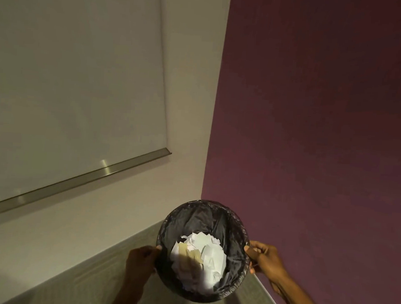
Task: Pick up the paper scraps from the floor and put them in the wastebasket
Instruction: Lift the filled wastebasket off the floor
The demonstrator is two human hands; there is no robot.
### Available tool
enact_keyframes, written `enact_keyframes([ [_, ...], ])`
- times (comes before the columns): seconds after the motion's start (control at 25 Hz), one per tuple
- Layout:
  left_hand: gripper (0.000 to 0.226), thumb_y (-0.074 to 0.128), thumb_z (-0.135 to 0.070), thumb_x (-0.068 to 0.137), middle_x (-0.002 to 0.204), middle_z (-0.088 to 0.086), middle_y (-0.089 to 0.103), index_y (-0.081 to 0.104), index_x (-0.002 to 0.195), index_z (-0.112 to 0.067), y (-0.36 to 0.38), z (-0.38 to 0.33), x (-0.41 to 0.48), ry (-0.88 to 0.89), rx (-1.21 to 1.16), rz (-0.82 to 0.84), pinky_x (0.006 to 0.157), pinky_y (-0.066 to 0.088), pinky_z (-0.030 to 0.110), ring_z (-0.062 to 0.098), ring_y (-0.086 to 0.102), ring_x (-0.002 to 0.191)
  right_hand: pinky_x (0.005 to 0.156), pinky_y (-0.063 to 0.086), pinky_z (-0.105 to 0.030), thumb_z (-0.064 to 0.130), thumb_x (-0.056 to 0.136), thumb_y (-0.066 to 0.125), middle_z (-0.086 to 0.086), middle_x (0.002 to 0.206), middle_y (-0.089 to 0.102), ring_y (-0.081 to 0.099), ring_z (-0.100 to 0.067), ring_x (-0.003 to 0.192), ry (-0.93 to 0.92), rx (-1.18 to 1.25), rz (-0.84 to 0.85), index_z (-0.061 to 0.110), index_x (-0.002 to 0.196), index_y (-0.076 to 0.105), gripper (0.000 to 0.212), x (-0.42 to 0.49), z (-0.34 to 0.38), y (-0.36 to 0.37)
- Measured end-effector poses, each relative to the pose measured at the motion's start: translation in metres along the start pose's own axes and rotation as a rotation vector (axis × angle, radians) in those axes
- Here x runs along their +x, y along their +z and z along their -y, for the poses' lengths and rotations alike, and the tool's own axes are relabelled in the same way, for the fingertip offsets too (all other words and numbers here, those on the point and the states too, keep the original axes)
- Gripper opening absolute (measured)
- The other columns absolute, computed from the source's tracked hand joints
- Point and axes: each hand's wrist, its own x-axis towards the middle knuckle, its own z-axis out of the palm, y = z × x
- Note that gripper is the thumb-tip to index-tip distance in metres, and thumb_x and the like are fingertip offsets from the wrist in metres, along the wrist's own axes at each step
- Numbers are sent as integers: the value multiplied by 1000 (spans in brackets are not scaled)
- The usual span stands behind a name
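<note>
Right, you have both hands on the wastebasket (205,205), one on each side of its round mouth. Your left hand (141,260) comes up from the lower edge of the view and curls round the left side of the rim, thumb tip at the rim's edge. Your right hand (264,256) reaches in from the lower right on an outstretched forearm and grips the right side, thumb at the rim and fingers bent down the outside. So both hands are closed round the basket's rim.

By count: two hands, one basket, one black plastic liner (197,219), and one heap of paper scraps (209,253) too jumbled to count singly.

The basket is dark and round, its liner wrinkled and folded over the rim. The scraps lie in the bottom, mostly white, torn and crumpled, with a few beige pieces on the left of the heap.

The basket sits low in the view, in the corner where the white wall (188,104) meets the purple wall (314,111), above the grey floor (81,285); whether it touches the floor, you cannot tell. A whiteboard (70,73) with a metal ledge (87,177) hangs on the white wall.
</note>
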Motion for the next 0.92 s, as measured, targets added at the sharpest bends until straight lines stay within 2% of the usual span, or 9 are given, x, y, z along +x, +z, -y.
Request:
enact_keyframes([
  [0.08,25,67,-12,88,51,4,65,74,65,-5,7,-5,21,6,22,10,41,45,24,16,56,49,44,47,-26,4,95,61,-21,65,58,49,-20,45,-8,-22,-5,2,92,76,15,22,7,1],
  [0.2,22,66,-10,89,52,7,63,75,74,3,22,-12,51,-17,56,19,39,42,21,13,54,45,44,45,-27,3,95,61,-19,61,55,48,-20,44,-7,-67,-14,-6,87,73,17,63,12,-1],
  [0.32,25,70,-16,87,56,11,69,76,66,-5,33,-7,81,-24,115,-16,40,45,20,10,57,41,45,45,-28,3,95,60,-17,56,54,48,-20,42,-4,-135,10,-14,87,66,20,106,13,0],
  [0.44,27,72,-16,86,53,11,68,75,60,-8,46,4,113,-72,109,-37,45,45,24,16,60,44,43,47,-25,2,95,59,-14,55,50,48,-15,40,22,-202,40,-20,88,60,23,152,8,-1],
  [0.56,34,72,-15,86,47,10,61,68,55,-3,67,2,141,-85,88,-67,47,42,28,11,51,46,46,47,-24,3,95,60,-8,51,54,51,-12,42,7,-254,68,-10,80,66,20,198,11,-2],
  [0.64,39,71,-12,84,42,2,51,60,47,-8,84,2,157,-101,23,-85,50,36,22,7,44,44,44,49,-23,3,94,61,-10,58,59,54,-16,48,6,-265,86,-3,87,71,13,229,12,-3],
  [0.72,38,67,-3,85,42,-5,53,63,48,-7,99,3,170,-137,-1,-111,52,39,17,0,46,44,42,49,-23,2,93,62,-13,65,61,54,-16,51,25,-262,91,-2,92,72,10,256,8,-4],
  [0.8,33,69,-5,85,50,-2,62,71,53,-8,110,19,189,-181,-9,-138,61,46,25,6,54,51,42,46,-22,1,93,62,-11,65,61,54,-11,48,40,-297,99,-3,91,72,11,282,-6,-3],
  [0.92,23,74,-14,82,59,5,70,76,60,-18,119,36,208,-250,10,-167,66,53,40,18,61,60,45,45,-24,-1,91,63,-9,63,56,51,-10,47,50,-356,103,-13,86,67,13,316,-28,1],
])
